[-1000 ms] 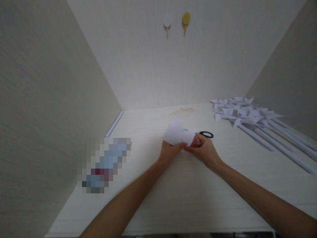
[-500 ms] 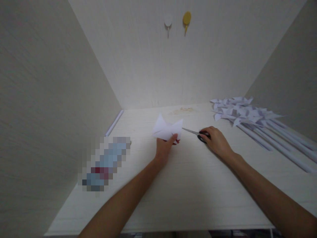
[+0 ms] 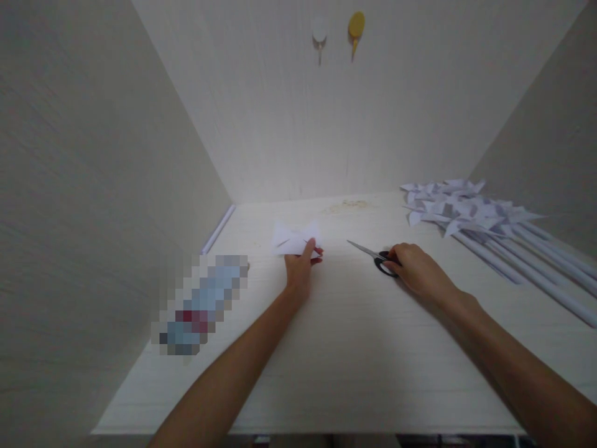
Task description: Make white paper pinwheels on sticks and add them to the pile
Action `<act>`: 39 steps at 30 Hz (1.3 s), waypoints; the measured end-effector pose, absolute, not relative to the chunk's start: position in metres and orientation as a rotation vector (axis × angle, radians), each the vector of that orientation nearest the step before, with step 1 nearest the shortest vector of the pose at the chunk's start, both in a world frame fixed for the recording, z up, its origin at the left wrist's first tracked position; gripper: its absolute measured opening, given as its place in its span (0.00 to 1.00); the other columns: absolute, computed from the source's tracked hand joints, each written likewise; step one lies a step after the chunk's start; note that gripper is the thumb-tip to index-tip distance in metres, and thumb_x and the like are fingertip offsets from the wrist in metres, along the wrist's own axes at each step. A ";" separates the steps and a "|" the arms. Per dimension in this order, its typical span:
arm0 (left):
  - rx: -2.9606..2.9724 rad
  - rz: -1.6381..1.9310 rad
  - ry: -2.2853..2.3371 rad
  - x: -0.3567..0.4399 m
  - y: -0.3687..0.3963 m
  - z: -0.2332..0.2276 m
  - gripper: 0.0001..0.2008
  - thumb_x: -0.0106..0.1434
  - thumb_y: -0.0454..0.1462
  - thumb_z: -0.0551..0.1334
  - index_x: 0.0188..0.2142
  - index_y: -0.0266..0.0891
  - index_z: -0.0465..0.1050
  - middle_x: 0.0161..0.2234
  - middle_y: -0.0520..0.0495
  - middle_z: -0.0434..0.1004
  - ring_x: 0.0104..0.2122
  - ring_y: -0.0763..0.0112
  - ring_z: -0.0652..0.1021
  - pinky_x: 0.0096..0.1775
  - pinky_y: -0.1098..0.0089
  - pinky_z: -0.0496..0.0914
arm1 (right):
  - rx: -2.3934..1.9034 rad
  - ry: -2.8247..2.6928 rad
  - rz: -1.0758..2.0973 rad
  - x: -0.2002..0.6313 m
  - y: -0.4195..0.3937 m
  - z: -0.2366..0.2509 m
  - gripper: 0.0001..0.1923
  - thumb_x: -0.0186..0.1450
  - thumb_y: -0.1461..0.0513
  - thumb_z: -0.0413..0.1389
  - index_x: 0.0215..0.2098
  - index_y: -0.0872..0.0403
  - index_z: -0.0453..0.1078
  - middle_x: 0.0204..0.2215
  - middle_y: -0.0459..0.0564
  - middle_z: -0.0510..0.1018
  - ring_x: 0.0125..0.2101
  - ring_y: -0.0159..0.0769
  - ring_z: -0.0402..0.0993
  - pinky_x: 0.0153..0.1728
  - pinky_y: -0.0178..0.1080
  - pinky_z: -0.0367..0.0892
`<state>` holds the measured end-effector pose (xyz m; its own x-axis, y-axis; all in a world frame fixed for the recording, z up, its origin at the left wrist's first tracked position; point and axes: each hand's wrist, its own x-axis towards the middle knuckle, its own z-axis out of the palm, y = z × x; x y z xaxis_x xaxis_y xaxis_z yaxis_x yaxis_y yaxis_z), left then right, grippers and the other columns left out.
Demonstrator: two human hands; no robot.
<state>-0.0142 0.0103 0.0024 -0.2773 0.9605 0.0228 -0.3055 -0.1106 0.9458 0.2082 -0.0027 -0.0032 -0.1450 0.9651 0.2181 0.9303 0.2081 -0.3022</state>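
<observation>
At tabletop point(image 3: 345, 348): left grip point(image 3: 298, 272) pinching paper point(image 3: 291, 244), thumb point(image 3: 310, 248) uppermost; right grip point(image 3: 416, 266), knuckles up, clamped on scissors point(image 3: 372, 252).

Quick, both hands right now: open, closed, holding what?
Left hand: closed, holding the white paper.
Right hand: closed, holding the black-handled scissors.

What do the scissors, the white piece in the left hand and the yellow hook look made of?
The scissors: blades likely metal, being slim and grey; handles probably plastic, smooth-looking black loops.

The white piece: most likely matt paper, being thin, with pointed corners and slits.

The yellow hook: perhaps plastic, from its even colour; finish unclear.
</observation>
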 end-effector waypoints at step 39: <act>0.875 1.539 0.931 -0.013 0.010 0.005 0.07 0.51 0.38 0.59 0.24 0.35 0.66 0.18 0.52 0.70 0.19 0.76 0.72 0.21 0.76 0.66 | -1.319 -1.805 1.396 0.141 -0.037 0.006 0.21 0.53 0.48 0.53 0.14 0.55 0.58 0.11 0.41 0.58 0.14 0.24 0.51 0.16 0.32 0.45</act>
